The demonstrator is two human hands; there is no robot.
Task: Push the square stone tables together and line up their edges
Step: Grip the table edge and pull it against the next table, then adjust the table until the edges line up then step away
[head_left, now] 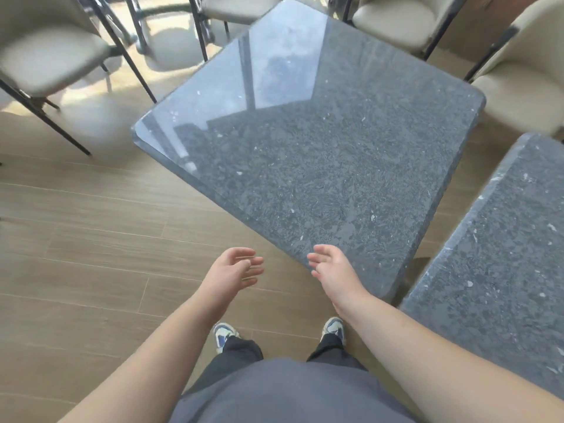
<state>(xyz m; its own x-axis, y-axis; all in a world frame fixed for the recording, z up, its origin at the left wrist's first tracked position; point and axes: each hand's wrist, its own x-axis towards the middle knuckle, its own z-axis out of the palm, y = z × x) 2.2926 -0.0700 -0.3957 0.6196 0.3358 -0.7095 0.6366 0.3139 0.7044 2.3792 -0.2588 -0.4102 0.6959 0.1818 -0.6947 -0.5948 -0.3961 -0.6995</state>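
Note:
A square dark grey stone table stands ahead of me, turned like a diamond with one corner near my hands. A second stone table of the same kind stands at the right, apart from the first by a wedge-shaped gap of floor. My left hand hovers over the floor just left of the near corner, fingers relaxed, holding nothing. My right hand is at the near edge of the first table with loose fingers; whether it touches the stone I cannot tell.
Beige padded chairs with thin black legs ring the tables: one at the far left, others at the back and the right. Wooden plank floor lies to my left. My shoes stand close to the near corner.

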